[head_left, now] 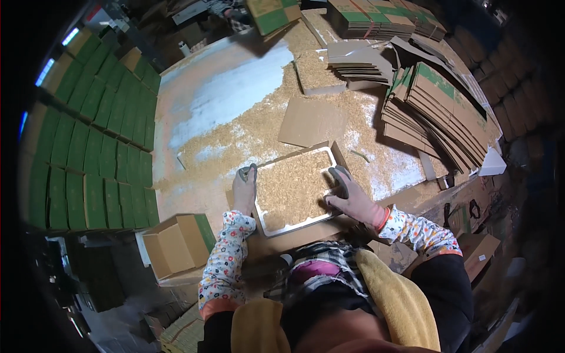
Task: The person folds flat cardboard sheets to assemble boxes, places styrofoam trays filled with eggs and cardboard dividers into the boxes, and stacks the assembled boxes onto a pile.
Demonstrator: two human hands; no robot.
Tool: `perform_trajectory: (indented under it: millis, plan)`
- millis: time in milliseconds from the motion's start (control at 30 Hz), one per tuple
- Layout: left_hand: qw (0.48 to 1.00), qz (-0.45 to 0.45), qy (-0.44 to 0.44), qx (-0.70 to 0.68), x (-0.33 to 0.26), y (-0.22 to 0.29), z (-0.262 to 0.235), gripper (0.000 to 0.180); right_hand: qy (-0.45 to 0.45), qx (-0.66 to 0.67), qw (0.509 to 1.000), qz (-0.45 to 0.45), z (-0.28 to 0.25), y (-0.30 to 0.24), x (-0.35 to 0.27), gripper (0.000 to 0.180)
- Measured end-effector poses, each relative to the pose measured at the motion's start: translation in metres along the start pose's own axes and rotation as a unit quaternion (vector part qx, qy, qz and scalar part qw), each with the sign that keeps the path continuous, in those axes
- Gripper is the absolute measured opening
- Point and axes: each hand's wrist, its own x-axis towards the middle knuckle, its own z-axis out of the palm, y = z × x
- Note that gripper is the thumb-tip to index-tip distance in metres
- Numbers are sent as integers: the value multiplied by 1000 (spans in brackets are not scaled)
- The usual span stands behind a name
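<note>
In front of me a shallow white-rimmed box (294, 226), perhaps foam, is filled nearly level with tan wood shavings (294, 188). Brown cardboard (344, 159) stands up along its far and right sides. My left hand (245, 187), in a grey-fingered work glove, is closed round the box's left edge. At the right edge, my gloved right hand (352, 197) grips the rim, its thumb and forefinger reaching over the shavings. Part of each hand's grip is hidden behind the rim.
Loose shavings and a flat cardboard sheet (312, 122) lie beyond the box. Flattened cartons (435, 112) are stacked at right. Green cartons (88, 135) form a wall at left, above an open carton (179, 244). Another person's sleeve (226, 8) shows at the far side.
</note>
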Motion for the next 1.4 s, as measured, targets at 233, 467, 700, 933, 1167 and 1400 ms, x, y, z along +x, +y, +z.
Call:
perform_trajectory:
  millis: [233, 467, 700, 933, 1167, 1400]
  plan:
    - [999, -28, 15, 41, -15, 6, 11, 27, 110, -204, 972, 45, -56, 148, 185, 73]
    - [997, -31, 45, 63, -30, 11, 17, 27, -88, -336, 931, 115, -68, 205, 247, 109]
    - [996, 4, 37, 82, -7, 14, 11, 31, 174, -303, 937, 22, -154, 167, 213, 26]
    - [956, 242, 166, 20, -43, 91, -30, 52, -114, -355, 851, -370, -19, 9, 41, 26]
    - [793, 203, -183, 545, -129, 27, 29, 69, -268, -359, 881, -153, 24, -6, 16, 71]
    - [945, 254, -133, 160, -68, 51, 7, 37, -229, 241, 938, 94, -25, 34, 66, 58]
